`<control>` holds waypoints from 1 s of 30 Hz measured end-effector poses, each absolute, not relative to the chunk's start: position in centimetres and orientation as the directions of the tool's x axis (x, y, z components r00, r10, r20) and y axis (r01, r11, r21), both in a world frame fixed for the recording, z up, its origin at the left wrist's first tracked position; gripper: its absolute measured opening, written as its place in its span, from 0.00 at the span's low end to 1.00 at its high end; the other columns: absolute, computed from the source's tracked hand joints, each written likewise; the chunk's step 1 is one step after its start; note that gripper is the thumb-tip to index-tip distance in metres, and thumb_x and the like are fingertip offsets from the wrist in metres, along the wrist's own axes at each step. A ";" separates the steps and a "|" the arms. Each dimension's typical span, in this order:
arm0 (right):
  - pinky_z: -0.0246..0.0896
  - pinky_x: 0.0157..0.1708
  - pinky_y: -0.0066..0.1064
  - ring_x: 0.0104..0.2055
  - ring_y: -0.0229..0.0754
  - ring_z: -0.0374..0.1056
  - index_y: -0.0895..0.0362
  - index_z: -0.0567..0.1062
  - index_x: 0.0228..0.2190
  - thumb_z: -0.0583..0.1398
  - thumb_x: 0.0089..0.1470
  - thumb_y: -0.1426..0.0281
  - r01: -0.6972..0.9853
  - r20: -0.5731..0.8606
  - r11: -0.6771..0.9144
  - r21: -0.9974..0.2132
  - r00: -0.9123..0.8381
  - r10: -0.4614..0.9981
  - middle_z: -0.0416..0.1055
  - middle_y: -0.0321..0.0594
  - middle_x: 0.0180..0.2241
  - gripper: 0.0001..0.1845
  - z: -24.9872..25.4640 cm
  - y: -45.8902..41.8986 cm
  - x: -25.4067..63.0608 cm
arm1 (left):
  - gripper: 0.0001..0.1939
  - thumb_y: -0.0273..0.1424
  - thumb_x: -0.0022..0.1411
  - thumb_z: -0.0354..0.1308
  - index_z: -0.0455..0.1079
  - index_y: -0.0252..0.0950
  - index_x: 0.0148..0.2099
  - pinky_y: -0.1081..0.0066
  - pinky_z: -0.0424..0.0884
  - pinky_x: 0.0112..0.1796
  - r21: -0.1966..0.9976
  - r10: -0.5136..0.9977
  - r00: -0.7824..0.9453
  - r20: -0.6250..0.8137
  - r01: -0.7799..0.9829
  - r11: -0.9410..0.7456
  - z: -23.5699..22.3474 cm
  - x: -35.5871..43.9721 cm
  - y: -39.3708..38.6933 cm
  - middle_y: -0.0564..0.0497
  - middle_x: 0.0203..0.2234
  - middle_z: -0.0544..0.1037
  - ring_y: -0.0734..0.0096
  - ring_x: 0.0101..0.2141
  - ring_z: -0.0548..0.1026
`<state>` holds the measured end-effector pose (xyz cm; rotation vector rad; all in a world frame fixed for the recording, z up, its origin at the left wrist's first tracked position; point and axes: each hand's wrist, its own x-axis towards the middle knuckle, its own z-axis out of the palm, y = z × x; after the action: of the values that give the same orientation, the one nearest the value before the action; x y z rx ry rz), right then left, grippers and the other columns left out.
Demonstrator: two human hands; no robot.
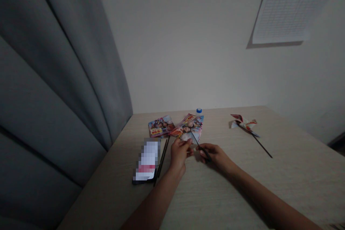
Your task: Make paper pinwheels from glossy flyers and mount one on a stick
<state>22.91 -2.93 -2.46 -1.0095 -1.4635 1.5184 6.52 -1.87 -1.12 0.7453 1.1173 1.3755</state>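
Note:
My left hand (179, 153) is closed on the lower edge of a colourful printed paper sheet (190, 125), thumb on top, and holds it up over the table. In my right hand (215, 153) is a pair of scissors (206, 155) with dark handles. Their thin blade points up and left, against the lower right part of the sheet. Whether the blades are apart is too small to tell. Another printed paper piece (161, 125) lies on the table just left of the held one.
A phone (147, 160) with a lit, blurred screen lies left of my hands, with thin dark sticks (163, 158) beside it. A paper pinwheel (245, 125) on a stick lies at right. Behind the sheet stands a blue-capped bottle (199, 110). A grey curtain (67, 61) borders the table's left.

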 end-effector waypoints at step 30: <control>0.48 0.26 0.30 0.23 0.35 0.57 0.59 0.77 0.35 0.67 0.44 0.48 -0.049 -0.015 -0.034 -0.998 -0.344 0.939 0.66 0.33 0.21 0.27 -2.8 -2.8 22.6 | 0.24 0.40 0.39 0.75 0.68 0.34 0.32 0.76 0.68 0.21 0.919 0.976 -0.116 -0.186 -0.373 0.131 -1.1 6.6 -2.1 0.54 0.24 0.77 0.79 0.18 0.71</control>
<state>22.64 -2.76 -2.82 -0.9995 -1.4080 1.5070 6.61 -2.09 -1.14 0.7423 1.1062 1.3474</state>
